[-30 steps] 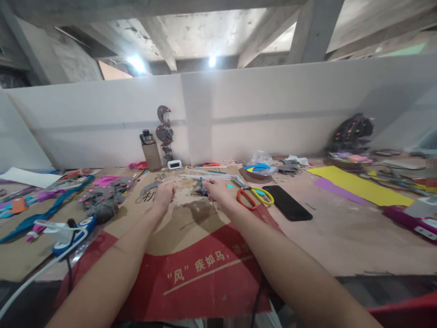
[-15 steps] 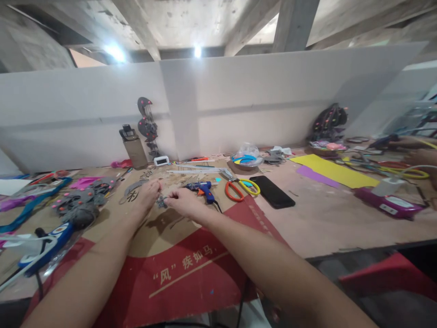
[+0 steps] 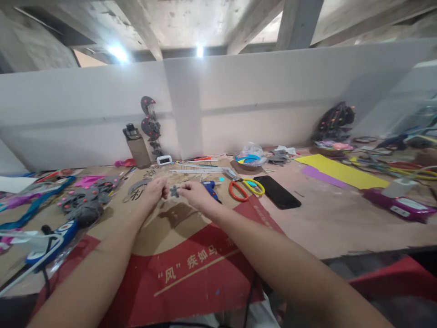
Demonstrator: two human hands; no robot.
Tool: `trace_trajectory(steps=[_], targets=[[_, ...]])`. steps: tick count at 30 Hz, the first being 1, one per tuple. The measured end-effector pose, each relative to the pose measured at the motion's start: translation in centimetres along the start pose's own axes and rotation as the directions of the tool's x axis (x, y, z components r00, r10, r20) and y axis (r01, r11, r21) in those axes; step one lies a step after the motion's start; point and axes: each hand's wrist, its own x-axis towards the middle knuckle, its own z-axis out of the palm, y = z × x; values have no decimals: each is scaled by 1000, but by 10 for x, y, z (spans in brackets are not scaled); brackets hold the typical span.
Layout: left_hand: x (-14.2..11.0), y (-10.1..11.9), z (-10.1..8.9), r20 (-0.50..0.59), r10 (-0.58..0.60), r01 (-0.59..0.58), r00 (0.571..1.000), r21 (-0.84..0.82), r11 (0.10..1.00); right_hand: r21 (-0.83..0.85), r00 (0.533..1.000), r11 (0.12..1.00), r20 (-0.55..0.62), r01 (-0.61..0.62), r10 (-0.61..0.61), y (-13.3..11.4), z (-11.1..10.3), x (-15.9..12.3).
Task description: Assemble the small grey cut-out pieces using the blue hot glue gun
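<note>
Above the printed cardboard sheet (image 3: 191, 296), my right hand (image 3: 198, 196) pinches a small grey flower-shaped piece (image 3: 174, 191) by its edge. My left hand (image 3: 155, 191) is just left of the piece, its fingers curled together; whatever they may hold is too small to make out. A blue glue gun (image 3: 212, 189) lies behind my right hand, which partly hides it. Beyond my left hand is a grey curved cut-out (image 3: 137, 186) on the cardboard. Scissors with red and yellow handles (image 3: 256, 186) rest to the right of the glue gun.
A black phone (image 3: 277, 192) lies right of the scissors, near yellow paper (image 3: 336, 171) and a purple power strip (image 3: 399, 203). On the left are a grey craft piece with pink dots (image 3: 87, 200) and a blue power strip (image 3: 53, 246). A bottle (image 3: 138, 150) stands behind.
My hands have moved slightly apart, and the grey flower-shaped piece now shows clearly between them at my right fingertips. The view has shifted a little. At far right, another person's hand has drawn back.
</note>
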Motion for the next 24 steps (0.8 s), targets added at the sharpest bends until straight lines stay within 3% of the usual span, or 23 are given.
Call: trace_trajectory(steps=[5, 10, 16, 19, 24], targets=[[-13, 17, 10, 218, -144, 189, 965, -201, 961, 62, 997, 998, -69, -19, 23, 9, -11, 8], [-22, 30, 14, 313, -150, 200, 938, -137, 970, -61, 994, 998, -101, 24, -30, 10, -15, 9], [-27, 33, 16, 289, -164, 186, 943, -51, 981, -294, 980, 946, -98, 135, -171, 4, -18, 3], [-28, 31, 18, 283, -99, 98, 954, 16, 995, -379, 966, 904, -81, 197, -245, 1, -17, -1], [-20, 22, 12, 172, 8, -53, 985, 261, 964, -294, 982, 945, -76, 141, -170, -1, -15, -3]])
